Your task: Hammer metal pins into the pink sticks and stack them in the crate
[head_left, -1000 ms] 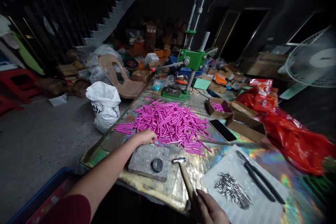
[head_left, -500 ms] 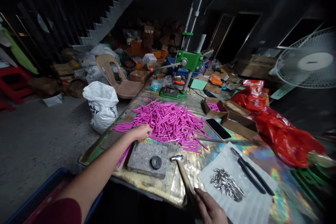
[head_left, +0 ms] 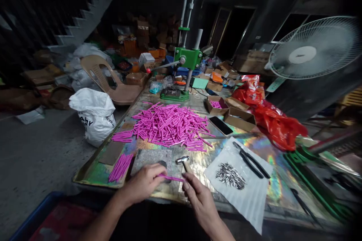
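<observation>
A thin pink stick [head_left: 173,178] spans the gap between my hands. My left hand [head_left: 145,181] is closed on one end of it, in front of a grey stone block [head_left: 149,155] and the small dark round piece on it. At the stick's other end, my right hand [head_left: 199,195] pinches with thumb and fingers; whether a small part is also between them I cannot tell. Just behind that hand lies a ball-peen hammer [head_left: 183,160], its handle mostly hidden. Beyond the block is a big heap of pink sticks [head_left: 171,125]. A neat bunch of pink sticks [head_left: 121,167] lies left of the block.
On the right, a white foam sheet [head_left: 256,205] carries small metal tips [head_left: 230,176] and black-handled pliers [head_left: 251,160]. Farther back are a phone [head_left: 221,125], small cardboard boxes [head_left: 240,119], a red plastic bag [head_left: 278,128], and a green hand press [head_left: 187,58]. A fan [head_left: 307,54] stands right.
My left hand has come back from the heap's edge with a pink stick. The right hand has left the hammer's handle and moved up to the stick's end. The view has turned slightly right.
</observation>
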A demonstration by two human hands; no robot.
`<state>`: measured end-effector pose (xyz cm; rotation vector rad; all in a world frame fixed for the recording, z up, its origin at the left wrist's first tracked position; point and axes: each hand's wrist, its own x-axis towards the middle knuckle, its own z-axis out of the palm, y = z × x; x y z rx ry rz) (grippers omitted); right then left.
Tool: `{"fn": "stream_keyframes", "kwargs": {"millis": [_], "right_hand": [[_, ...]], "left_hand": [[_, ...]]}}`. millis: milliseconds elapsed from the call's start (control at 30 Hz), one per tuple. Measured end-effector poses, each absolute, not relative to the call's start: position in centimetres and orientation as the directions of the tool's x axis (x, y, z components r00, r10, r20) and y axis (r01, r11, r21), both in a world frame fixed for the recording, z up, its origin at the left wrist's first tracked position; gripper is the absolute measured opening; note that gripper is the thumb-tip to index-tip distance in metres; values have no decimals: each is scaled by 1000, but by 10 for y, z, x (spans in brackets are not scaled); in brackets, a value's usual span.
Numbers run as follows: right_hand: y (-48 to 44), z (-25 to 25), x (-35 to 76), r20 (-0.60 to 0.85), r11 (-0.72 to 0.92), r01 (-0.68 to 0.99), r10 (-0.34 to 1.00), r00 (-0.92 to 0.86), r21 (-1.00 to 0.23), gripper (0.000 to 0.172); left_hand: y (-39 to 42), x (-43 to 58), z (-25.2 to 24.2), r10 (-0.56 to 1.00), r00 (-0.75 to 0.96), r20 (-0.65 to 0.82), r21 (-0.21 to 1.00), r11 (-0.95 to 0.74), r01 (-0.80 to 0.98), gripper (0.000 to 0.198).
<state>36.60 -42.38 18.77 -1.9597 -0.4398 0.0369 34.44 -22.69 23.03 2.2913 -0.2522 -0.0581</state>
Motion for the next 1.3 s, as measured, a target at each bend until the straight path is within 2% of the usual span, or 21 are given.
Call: {"fn": "stream_keyframes", "kwargs": {"millis": [100, 167, 267, 333, 400, 567, 633, 700, 767, 833, 867, 1000, 1167, 1300], "right_hand": [[-422, 187, 361, 81, -338, 233, 408, 909, -912, 27], [-422, 183, 356, -1, -235, 102, 400, 916, -967, 30], [-420, 177, 349, -155, -28, -157, 400, 903, -987, 33], [-418, 175, 346, -217, 54, -258, 394, 893, -965, 35], [-417, 176, 344, -221, 90, -274, 384, 897, -958, 36], [-420, 176, 339, -146, 79, -185, 354, 924, -980, 32], [-427, 173, 337, -95, 8, -104, 347, 933, -995, 29], [-438, 168, 340, -23, -134, 17, 291, 957, -991, 27], [-455, 162, 348, 52, -368, 121, 192, 980, -922, 26], [-477, 155, 362, 117, -594, 158, 108, 987, -789, 28], [-489, 152, 370, 137, -657, 157, 82, 987, -738, 28], [-529, 143, 404, 170, -778, 165, 76, 983, -606, 24], [-540, 137, 430, 148, -864, 236, 189, 971, -445, 20], [-533, 134, 437, 119, -884, 275, 248, 961, -378, 19]], "left_hand": [[-243, 333, 213, -37, 999, 24, 909, -414, -37, 10], [-254, 330, 202, 78, 994, -72, 990, -119, 81, 7], [-271, 328, 192, 186, 957, -221, 939, 306, 157, 23], [-283, 328, 188, 212, 938, -273, 887, 434, 160, 31], [-294, 327, 185, 193, 936, -295, 875, 449, 183, 30], [-310, 325, 177, 192, 924, -332, 906, 336, 256, 29], [-310, 326, 175, 202, 920, -336, 917, 292, 271, 30], [-307, 327, 174, 208, 923, -323, 929, 256, 267, 30], [-302, 329, 173, 212, 930, -302, 939, 233, 252, 31], [-298, 330, 171, 205, 936, -287, 945, 222, 241, 31], [-297, 330, 170, 196, 938, -286, 945, 221, 241, 30], [-298, 330, 168, 164, 937, -310, 936, 228, 269, 32], [-304, 330, 174, 155, 918, -365, 920, 215, 329, 37], [-304, 331, 176, 160, 914, -374, 918, 201, 340, 38]]}}
